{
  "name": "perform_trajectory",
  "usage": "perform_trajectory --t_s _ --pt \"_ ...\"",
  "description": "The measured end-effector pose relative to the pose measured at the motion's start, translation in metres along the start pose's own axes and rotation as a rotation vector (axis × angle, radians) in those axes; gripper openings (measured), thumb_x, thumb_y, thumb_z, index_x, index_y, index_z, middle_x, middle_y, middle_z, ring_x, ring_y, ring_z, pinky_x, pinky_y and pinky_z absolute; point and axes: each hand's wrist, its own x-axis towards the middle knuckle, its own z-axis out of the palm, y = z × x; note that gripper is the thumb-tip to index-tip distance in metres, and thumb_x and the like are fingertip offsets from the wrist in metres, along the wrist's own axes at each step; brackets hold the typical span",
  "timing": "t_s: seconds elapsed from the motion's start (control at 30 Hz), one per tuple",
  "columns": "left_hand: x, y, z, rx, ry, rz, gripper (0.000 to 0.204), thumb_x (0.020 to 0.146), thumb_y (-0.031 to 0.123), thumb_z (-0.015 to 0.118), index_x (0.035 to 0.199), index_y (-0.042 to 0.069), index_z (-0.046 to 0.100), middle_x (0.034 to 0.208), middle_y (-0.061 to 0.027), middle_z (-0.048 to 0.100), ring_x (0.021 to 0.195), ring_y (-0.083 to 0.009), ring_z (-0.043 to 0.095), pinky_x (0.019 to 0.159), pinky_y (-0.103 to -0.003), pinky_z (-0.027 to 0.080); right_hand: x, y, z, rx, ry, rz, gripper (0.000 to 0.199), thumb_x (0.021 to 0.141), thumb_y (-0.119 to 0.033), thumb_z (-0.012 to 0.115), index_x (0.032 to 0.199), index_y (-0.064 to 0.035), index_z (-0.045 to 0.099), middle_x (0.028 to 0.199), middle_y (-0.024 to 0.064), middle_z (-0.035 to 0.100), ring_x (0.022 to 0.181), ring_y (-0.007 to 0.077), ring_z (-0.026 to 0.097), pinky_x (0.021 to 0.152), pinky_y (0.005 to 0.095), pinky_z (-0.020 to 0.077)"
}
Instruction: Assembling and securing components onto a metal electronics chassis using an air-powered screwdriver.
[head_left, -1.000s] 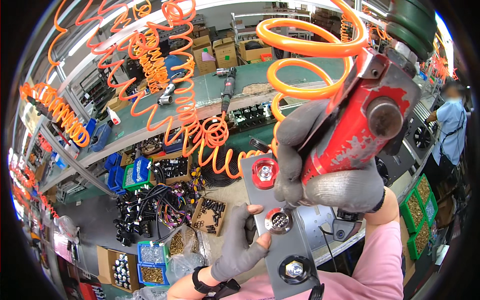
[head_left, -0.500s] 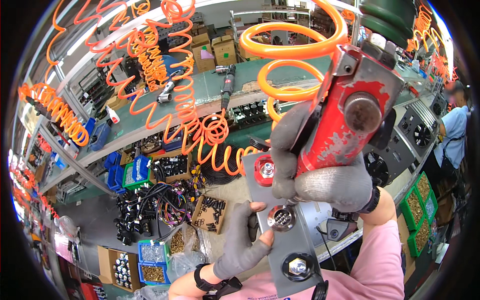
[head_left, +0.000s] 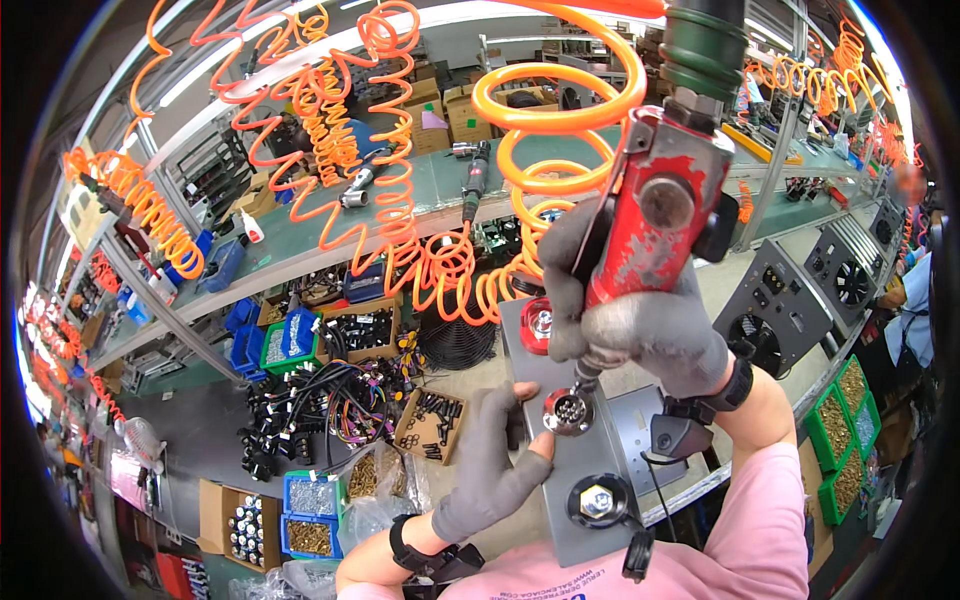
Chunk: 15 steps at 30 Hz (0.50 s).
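Observation:
My right hand (head_left: 640, 325), in a grey glove, grips a red pneumatic screwdriver (head_left: 660, 215) held upright, its tip down on a round metal connector (head_left: 568, 412) in a grey metal panel (head_left: 585, 480). My left hand (head_left: 495, 460), also gloved, holds the panel's left edge beside that connector, thumb against it. The panel also carries a red round socket (head_left: 538, 325) above and a black capped socket (head_left: 597, 502) below. An orange coiled air hose (head_left: 545, 110) runs up from the tool.
Boxes of black parts (head_left: 430, 420) and brass fittings (head_left: 310, 535) lie left of the panel, with a tangle of cables (head_left: 320, 400). Grey fan panels (head_left: 810, 295) stand to the right. Green bins (head_left: 850, 420) line the right edge. A person's blue sleeve (head_left: 915, 310) shows at far right.
The red tool has moved down from the red socket to the middle metal connector. My left hand has shifted along the panel edge toward that connector.

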Motion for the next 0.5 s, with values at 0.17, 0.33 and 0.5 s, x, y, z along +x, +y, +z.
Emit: perform_trajectory --t_s 0.17,0.33,0.5 --pt "0.015 0.041 -0.007 0.613 -0.221 0.618 0.036 0.088 0.031 0.040 0.108 0.003 0.054 0.108 -0.0131 0.052 0.102 -0.0311 0.045 0.093 -0.041 0.027 0.006 0.004 -0.012 0.185 -0.083 -0.107 0.039 0.064 -0.005 0.057 0.102 0.0017 0.048 0.068 0.0064 0.052 0.046 0.0091 0.046 0.040 0.0211 0.0335" --pt "0.018 0.040 0.001 0.492 -0.476 0.607 0.048 0.092 0.039 0.024 0.107 0.008 0.057 0.116 -0.0089 0.052 0.113 -0.0283 0.042 0.099 -0.045 0.021 0.020 -0.015 -0.014 0.061 0.105 -0.462 0.031 0.072 -0.010 0.055 0.099 0.0058 0.049 0.063 0.0108 0.054 0.041 0.0097 0.045 0.035 0.0231 0.0353" --pt "-0.010 0.035 -0.045 0.360 -0.439 0.586 0.046 0.092 0.034 0.023 0.103 0.008 0.059 0.110 -0.0094 0.056 0.110 -0.0289 0.045 0.100 -0.045 0.020 0.032 -0.040 -0.053 0.007 0.173 -0.634 0.024 0.080 -0.016 0.049 0.089 0.0062 0.052 0.070 0.0180 0.057 0.044 0.0185 0.049 0.039 0.0262 0.0387"
